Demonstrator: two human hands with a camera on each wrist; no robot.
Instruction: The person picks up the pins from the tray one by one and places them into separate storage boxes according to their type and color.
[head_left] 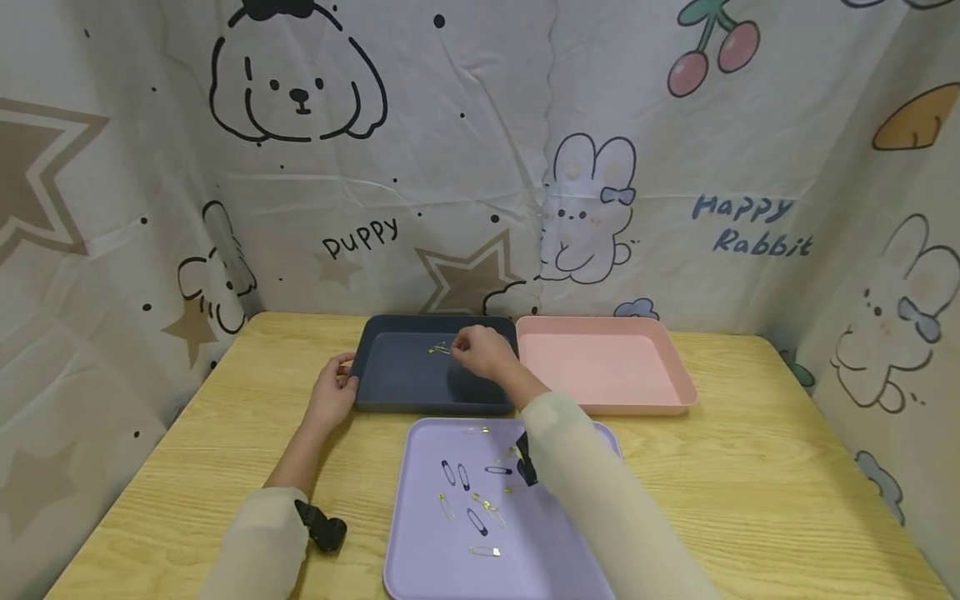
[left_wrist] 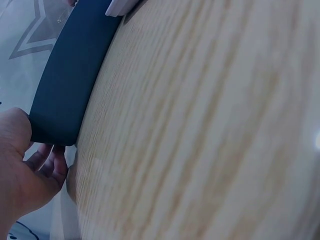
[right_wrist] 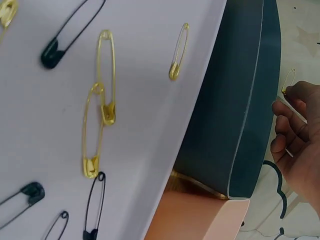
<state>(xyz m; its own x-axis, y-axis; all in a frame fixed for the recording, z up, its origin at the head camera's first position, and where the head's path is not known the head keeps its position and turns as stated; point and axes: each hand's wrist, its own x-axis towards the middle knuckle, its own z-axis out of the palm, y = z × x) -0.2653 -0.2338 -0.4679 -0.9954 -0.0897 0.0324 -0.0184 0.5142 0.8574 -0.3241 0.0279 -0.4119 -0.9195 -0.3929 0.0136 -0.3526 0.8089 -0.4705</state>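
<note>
My right hand (head_left: pixel 486 353) is over the dark blue tray (head_left: pixel 397 387), pinching a gold safety pin (right_wrist: pixel 288 82) between thumb and fingertip. Beside those fingertips, gold metal (head_left: pixel 438 348) shows above the tray floor; whether a second pin lies there is hard to tell. At the tray's left end, my left hand (head_left: pixel 333 392) holds the edge, fingers and thumb against its side, as the left wrist view also shows (left_wrist: pixel 35 175). In front, a lilac tray (head_left: pixel 420 575) carries several loose safety pins, some black (head_left: pixel 477 522) and some gold (right_wrist: pixel 92 135). My right forearm hides part of it.
A pink tray (head_left: pixel 600 367) adjoins the dark tray on the right. All three trays stand on a light wooden table (head_left: pixel 765 483). Patterned cloth (head_left: pixel 465 167) hangs behind the table and along both sides. A black wrist camera (head_left: pixel 322 528) sits on the left sleeve.
</note>
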